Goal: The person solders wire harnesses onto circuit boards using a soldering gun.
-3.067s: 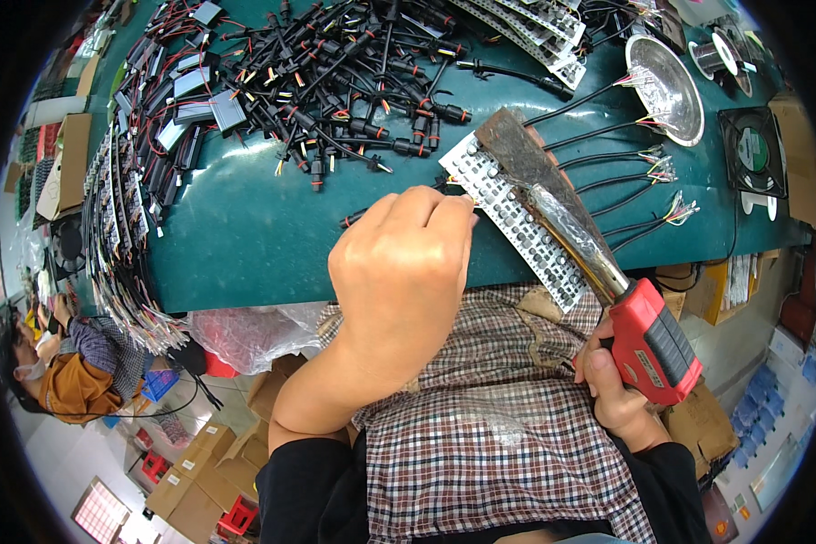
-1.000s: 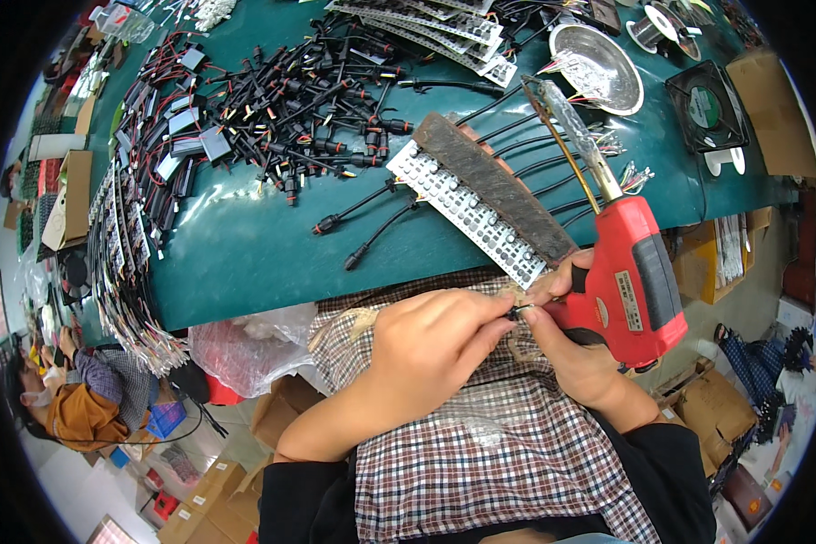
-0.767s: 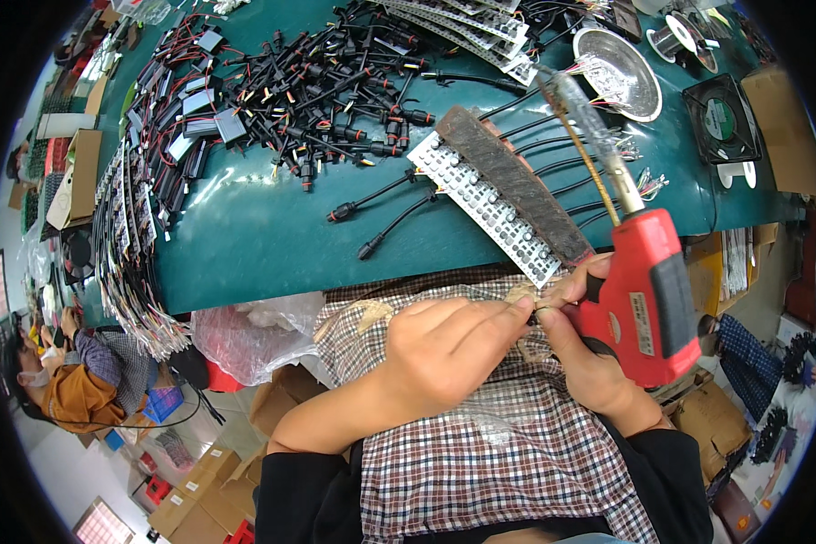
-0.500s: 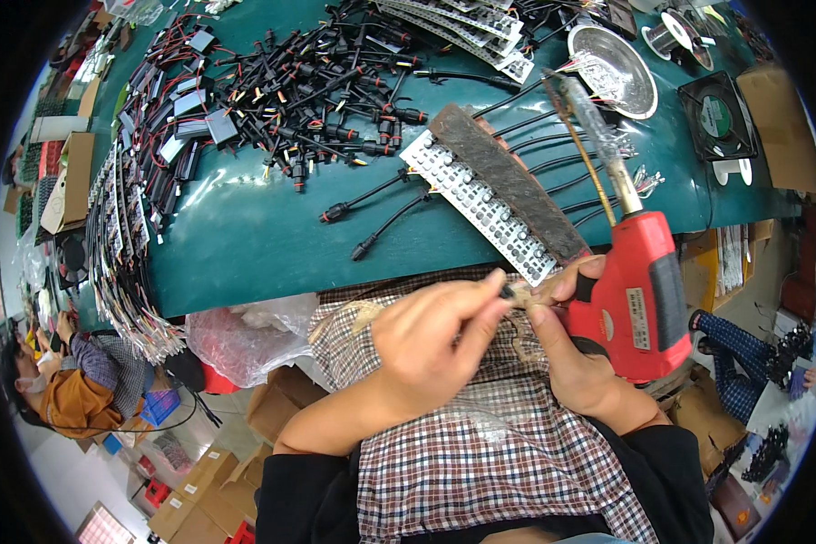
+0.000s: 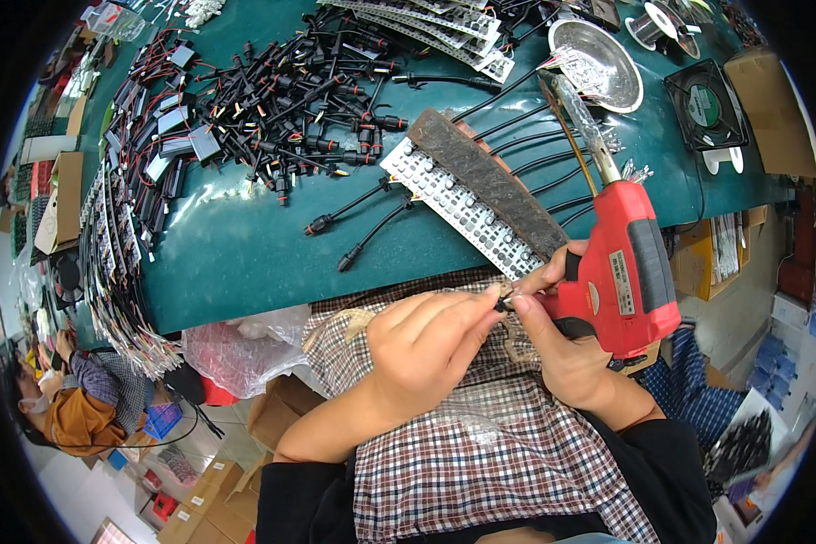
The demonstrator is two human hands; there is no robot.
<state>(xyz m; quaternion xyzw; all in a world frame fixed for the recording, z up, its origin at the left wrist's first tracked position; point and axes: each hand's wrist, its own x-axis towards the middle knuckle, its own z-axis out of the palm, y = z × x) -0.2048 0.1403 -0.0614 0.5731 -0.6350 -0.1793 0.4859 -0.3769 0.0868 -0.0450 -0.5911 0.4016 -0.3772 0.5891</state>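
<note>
My left hand (image 5: pixel 431 340) is closed in a pinch, thumb and index finger pressed on a small dark piece (image 5: pixel 505 301), mostly hidden and too small to name. The thumb and index finger of my right hand (image 5: pixel 567 349) meet that piece from the other side. A red soldering gun (image 5: pixel 612 276) with a dark grip panel is held in my right hand, its metal barrel pointing away over the table. Just beyond my fingers lies a white perforated board (image 5: pixel 467 218) with rows of small round parts. A dark, rough bar (image 5: pixel 485 177) rests along it, and black cables stick out on both sides.
The green table (image 5: pixel 236 263) carries a heap of black connector cables (image 5: pixel 299 109) and bundled wires with grey boxes (image 5: pixel 174 118). At the far right stand a metal bowl (image 5: pixel 630 77), a wire spool (image 5: pixel 648 27) and a black fan (image 5: pixel 707 104). A co-worker (image 5: pixel 91 399) sits at left.
The soldering gun has shifted a little away from me and leftward, with my right hand. My fingertips stay together on the small dark piece. The view has moved slightly.
</note>
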